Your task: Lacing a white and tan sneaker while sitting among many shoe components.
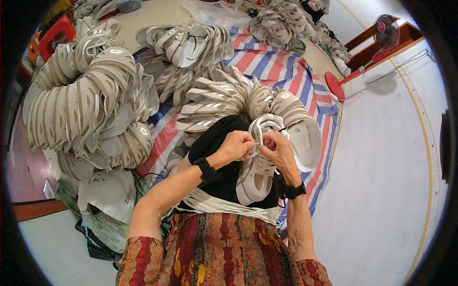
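A beige and white shoe upper [254, 185] rests on my lap, its toe toward me and its collar away. Above its lace opening, my left hand [237, 146] is closed in a pinch on a thin white shoelace [258, 144]. Just to the right, my right hand [278, 148] is also pinched on the lace, its knuckles against the upper's side. Fingers partly hide the eyelets and the lace ends. A bundle of loose white shoelaces [224, 206] lies across my lap, over the black cloth [227, 178].
Strung stacks of shoe uppers [78, 112] rise at the left; more uppers [217, 97] fan out just ahead on a striped tarp [312, 95]. A white bag [107, 193] sits at the lower left. A red-based standing fan [335, 86] is at the far right.
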`<control>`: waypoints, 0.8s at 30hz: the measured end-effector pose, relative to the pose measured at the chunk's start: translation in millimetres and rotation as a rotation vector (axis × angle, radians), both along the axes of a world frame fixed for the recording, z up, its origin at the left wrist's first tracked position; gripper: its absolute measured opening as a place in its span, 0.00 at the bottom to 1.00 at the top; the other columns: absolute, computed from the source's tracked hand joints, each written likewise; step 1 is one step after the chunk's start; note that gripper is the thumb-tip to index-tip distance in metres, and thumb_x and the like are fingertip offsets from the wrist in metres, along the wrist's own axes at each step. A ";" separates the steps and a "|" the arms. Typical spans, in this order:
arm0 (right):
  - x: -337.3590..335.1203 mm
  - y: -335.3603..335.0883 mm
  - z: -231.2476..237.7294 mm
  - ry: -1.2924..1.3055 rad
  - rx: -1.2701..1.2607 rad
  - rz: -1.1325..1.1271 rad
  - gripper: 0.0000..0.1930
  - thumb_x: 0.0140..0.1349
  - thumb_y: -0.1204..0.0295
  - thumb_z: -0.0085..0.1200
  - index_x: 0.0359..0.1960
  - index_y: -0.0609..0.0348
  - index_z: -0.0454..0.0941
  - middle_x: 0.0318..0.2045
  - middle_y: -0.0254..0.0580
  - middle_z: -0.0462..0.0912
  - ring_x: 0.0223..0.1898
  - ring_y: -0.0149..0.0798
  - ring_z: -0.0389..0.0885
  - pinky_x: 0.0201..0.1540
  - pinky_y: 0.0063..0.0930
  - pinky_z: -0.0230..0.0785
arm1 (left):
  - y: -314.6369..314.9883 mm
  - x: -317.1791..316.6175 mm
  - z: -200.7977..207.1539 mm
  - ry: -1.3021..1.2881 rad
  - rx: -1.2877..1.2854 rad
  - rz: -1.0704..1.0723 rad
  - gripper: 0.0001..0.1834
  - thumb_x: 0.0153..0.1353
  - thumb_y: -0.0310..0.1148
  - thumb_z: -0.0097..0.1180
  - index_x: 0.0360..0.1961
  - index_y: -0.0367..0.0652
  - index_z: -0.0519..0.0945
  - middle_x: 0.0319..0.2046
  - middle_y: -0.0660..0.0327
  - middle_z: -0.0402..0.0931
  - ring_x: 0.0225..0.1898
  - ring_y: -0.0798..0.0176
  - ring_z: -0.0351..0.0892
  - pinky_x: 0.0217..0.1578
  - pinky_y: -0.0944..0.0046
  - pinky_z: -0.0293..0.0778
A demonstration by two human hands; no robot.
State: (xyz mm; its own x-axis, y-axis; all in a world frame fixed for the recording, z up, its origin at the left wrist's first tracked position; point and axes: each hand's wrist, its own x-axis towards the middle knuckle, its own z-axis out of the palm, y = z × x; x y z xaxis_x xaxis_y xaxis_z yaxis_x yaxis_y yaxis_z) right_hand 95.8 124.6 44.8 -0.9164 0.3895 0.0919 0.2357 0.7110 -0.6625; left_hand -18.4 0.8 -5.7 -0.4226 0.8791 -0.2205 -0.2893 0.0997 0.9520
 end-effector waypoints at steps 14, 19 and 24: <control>0.1 -0.3 3.2 -0.013 -0.058 0.032 0.14 0.43 0.75 0.58 0.35 0.60 0.75 0.24 0.36 0.69 0.25 0.32 0.67 0.30 0.23 0.63 | 0.1 0.6 -3.6 0.045 -0.046 -0.007 0.07 0.55 0.28 0.49 0.25 0.35 0.73 0.18 0.63 0.73 0.17 0.72 0.74 0.15 0.73 0.71; 0.1 -0.6 5.0 -0.094 -0.013 -0.002 0.15 0.43 0.75 0.58 0.35 0.60 0.75 0.25 0.36 0.70 0.26 0.33 0.69 0.30 0.24 0.64 | 3.7 3.4 -13.1 0.735 0.094 0.133 0.06 0.52 0.29 0.49 0.26 0.37 0.74 0.18 0.53 0.74 0.20 0.55 0.76 0.21 0.61 0.72; -0.3 -2.0 7.4 -0.031 0.021 0.076 0.15 0.44 0.75 0.57 0.36 0.60 0.76 0.25 0.37 0.71 0.26 0.34 0.69 0.30 0.25 0.64 | 13.4 15.5 -8.7 0.850 0.106 0.239 0.06 0.51 0.29 0.49 0.25 0.38 0.73 0.21 0.49 0.74 0.24 0.47 0.75 0.24 0.54 0.70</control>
